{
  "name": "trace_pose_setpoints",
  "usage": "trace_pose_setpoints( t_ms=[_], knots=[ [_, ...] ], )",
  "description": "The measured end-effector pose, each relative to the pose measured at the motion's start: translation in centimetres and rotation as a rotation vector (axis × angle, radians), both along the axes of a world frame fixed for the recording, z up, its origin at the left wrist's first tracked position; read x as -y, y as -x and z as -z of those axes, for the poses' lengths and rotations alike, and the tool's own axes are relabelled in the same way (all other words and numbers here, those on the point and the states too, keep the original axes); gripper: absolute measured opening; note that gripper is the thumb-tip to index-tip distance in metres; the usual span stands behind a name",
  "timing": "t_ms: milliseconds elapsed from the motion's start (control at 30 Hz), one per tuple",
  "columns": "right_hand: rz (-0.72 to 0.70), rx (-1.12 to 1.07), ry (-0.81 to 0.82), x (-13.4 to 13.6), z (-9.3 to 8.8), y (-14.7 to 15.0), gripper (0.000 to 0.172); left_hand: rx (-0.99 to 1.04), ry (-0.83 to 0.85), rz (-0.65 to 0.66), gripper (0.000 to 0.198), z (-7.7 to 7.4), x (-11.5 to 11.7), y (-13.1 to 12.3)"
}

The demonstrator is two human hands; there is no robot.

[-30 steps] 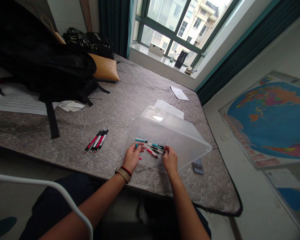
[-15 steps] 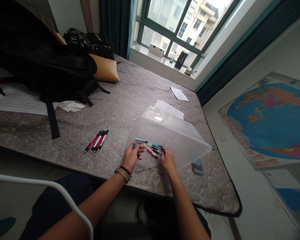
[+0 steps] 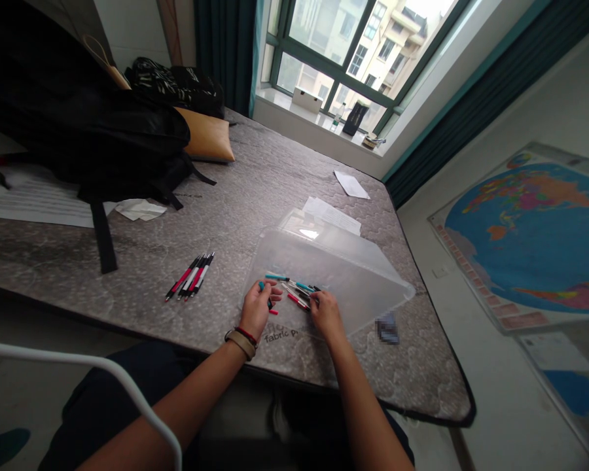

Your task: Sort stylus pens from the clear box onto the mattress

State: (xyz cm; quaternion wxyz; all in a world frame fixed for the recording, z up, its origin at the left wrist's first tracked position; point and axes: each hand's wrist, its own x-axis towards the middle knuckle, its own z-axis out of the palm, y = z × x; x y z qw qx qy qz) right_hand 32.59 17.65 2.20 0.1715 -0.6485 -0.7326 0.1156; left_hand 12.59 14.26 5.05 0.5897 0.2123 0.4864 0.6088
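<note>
My left hand (image 3: pixel 256 307) is closed around a teal and black pen (image 3: pixel 262 286), whose teal end sticks up above the thumb. My right hand (image 3: pixel 326 314) has its fingertips pinched on a dark pen in the loose pile; the fingers partly hide it. Several pens lie in that pile, among them a teal pen (image 3: pixel 277 277) and a red pen (image 3: pixel 297 301). The pile rests inside a translucent plastic box (image 3: pixel 363 288) that appears tipped on its side, its mouth towards me. Left of the box, several red, white and black pens (image 3: pixel 190 277) lie side by side.
The grey mattress (image 3: pixel 255 176) is the work surface. A black backpack (image 3: pixel 88 131) with a hanging strap and a tan pouch (image 3: pixel 209 134) occupy its left. Papers (image 3: pixel 331 214) lie behind the box. A white curved tube (image 3: pixel 122 376) crosses the lower left, near my left forearm.
My right hand has shifted slightly left and down within the pens, its fingers now nearer the red pen. The left hand keeps its pen and has barely moved.
</note>
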Motion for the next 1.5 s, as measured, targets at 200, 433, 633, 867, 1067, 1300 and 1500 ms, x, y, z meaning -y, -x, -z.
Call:
trace_pose_setpoints(
  t_ms=[200,433,633,867,1067,1300,1500],
  knots=[
    [-0.018,0.098,0.074,-0.5,0.1,0.3,0.02,-0.042,-0.002,0.02,0.033,-0.5,0.2,0.1],
    [-0.002,-0.038,-0.005,-0.2,-0.5,0.1,0.011,-0.304,-0.121,0.118,0.029,-0.6,0.5,0.0],
    [0.052,-0.514,-0.027,1.0,-3.3,1.3,0.016,-0.551,-0.328,0.159,0.023,-1.1,1.1,-0.2],
    [-0.155,-1.251,0.407,3.4,-8.2,3.0,0.033,-0.49,-0.373,0.172,0.022,-1.9,1.3,-0.4],
    [-0.159,-1.139,0.147,4.3,-8.8,3.9,0.024,-0.542,-0.363,0.181,0.022,-1.1,1.1,-0.6],
    [-0.154,-0.973,-0.056,5.2,-8.6,4.8,0.024,-0.597,-0.385,0.207,0.023,-0.7,1.2,-0.9],
    [-0.208,-0.955,-0.01,5.4,-8.8,5.2,0.025,-0.557,-0.383,0.227,0.023,-0.9,1.4,-1.0]
  ],
)
